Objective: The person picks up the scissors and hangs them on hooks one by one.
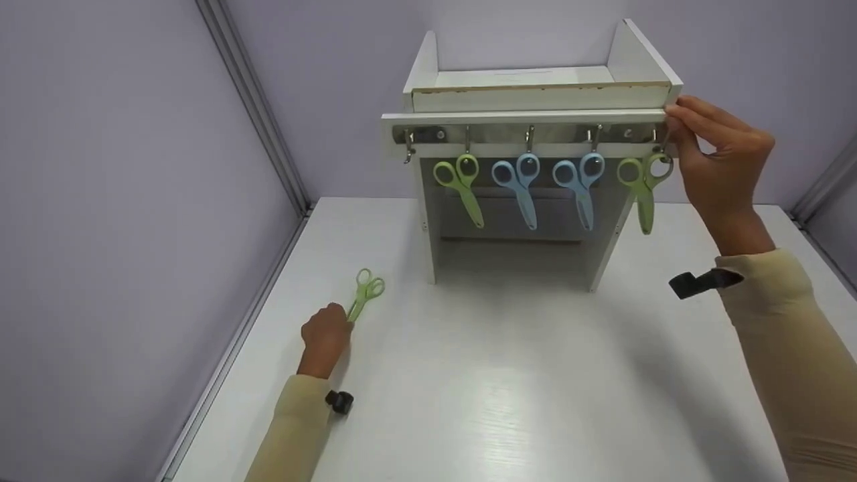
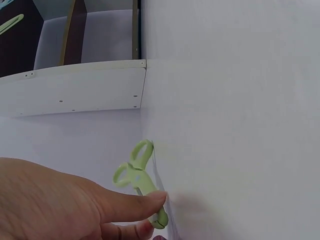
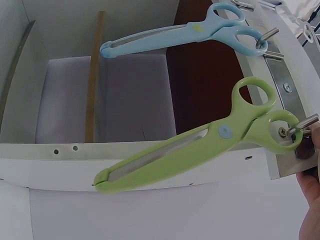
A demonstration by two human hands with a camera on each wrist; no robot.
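The right hand [image 1: 720, 164] pinches the handle loop of the green scissors [image 1: 643, 184] at the rack's [image 1: 529, 124] end hook. The left hand [image 1: 326, 335] grips loose scissors [image 1: 365, 294] lying on the table [image 1: 509, 375]; lifting them to the empty hook [image 1: 409, 144] looks next.

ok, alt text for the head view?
A white hook rack on a white table holds four hanging scissors, green, blue, blue, green. The right hand is at the rightmost green pair on its hook; the left hand touches green scissors lying on the table, leftmost hook empty.
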